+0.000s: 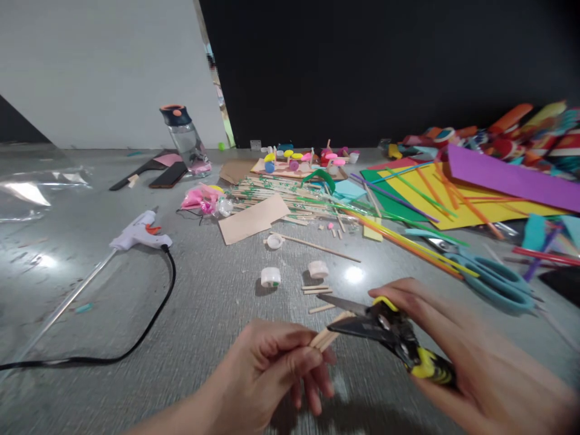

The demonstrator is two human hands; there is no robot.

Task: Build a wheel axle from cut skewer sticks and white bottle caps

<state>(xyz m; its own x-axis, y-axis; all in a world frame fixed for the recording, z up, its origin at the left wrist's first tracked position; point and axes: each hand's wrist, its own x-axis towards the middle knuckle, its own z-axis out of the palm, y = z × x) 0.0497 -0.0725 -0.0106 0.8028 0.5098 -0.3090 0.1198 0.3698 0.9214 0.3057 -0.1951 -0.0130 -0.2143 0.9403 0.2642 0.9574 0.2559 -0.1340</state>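
Between the thumb and fingers of my left hand [281,368] is a small bundle of short wooden sticks [327,338], pinched at one end. My right hand [462,356] grips black and yellow pruning shears [399,341]. Their blades are parted, and the lower blade lies across the far end of the sticks. Just beyond the blades, a few short cut stick pieces [317,290] lie on the table. White plastic bottle caps stand behind them, one cap [270,278] on the left and another cap [318,269] on the right. Farther back is a third cap [274,241] beside a long thin stick [317,246].
A glue gun [140,232] with a clear glue stick and black cord lies at left. Behind are a water bottle [186,142], a phone [168,174] and many wooden skewers [272,193]. Blue scissors [493,278], coloured sheets [475,199] and pipe cleaners lie at right.
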